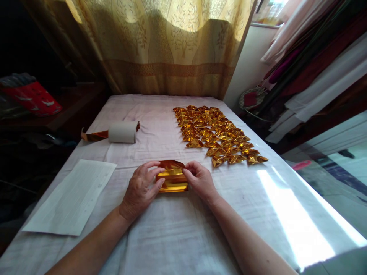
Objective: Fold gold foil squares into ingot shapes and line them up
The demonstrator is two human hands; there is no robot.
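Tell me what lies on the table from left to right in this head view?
White paper sheet → foil roll → left hand → gold foil piece held by both hands → right hand → rows of folded gold pieces.

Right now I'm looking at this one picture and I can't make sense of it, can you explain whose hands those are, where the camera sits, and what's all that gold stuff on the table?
There is no machine here. The camera sits on a person's head and looks forward and down, so the two bare arms coming in from the bottom are that person's own. The left hand and right hand hold a piece of gold foil paper between them, pinching its two sides as it rests on the white cloth-covered table. Further back on the right lie rows of small folded gold pieces. To the left lie a white sheet of paper and, behind it, a white roll with gold foil trailing from it. A patterned curtain hangs at the far end.
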